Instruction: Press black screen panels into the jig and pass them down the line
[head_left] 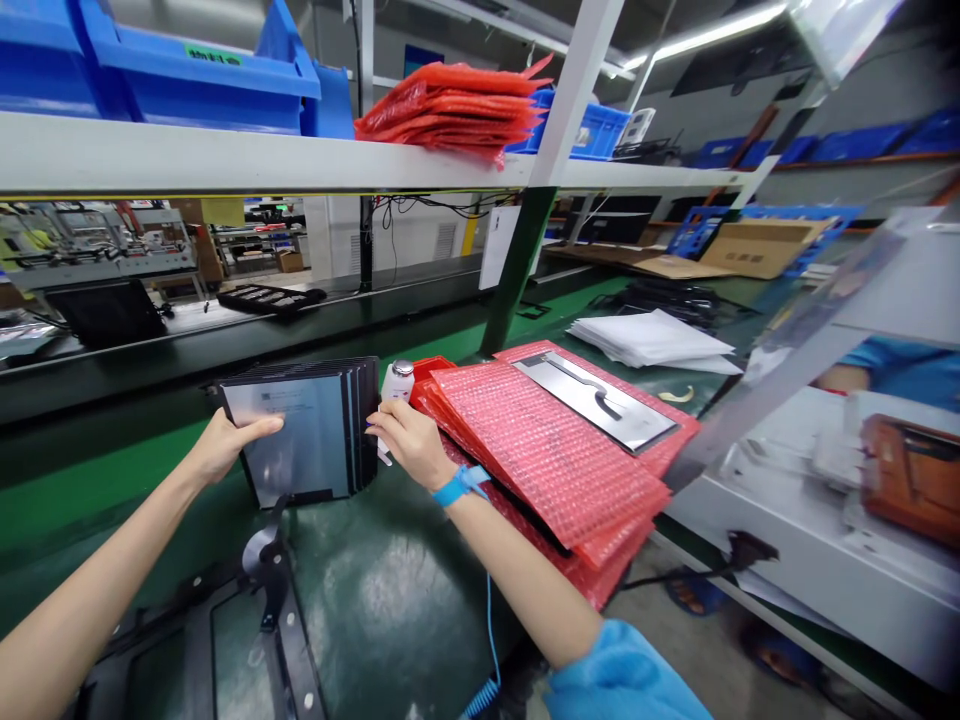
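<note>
Several flat panels (300, 450) stand on edge, stacked between the two hands. The left hand (217, 445) clasps them at their nine o'clock side, thumb laid on the front face. By their three o'clock side, the right hand (411, 440) has its fingers drawn narrowly together; whether they grip a panel, I cannot tell. From this hand, a white bottle (397, 381) stands at twelve o'clock, red bubble-wrap bags (540, 450) at three.

Strip light (716, 34), seemingly grey floor (651, 645)
</note>
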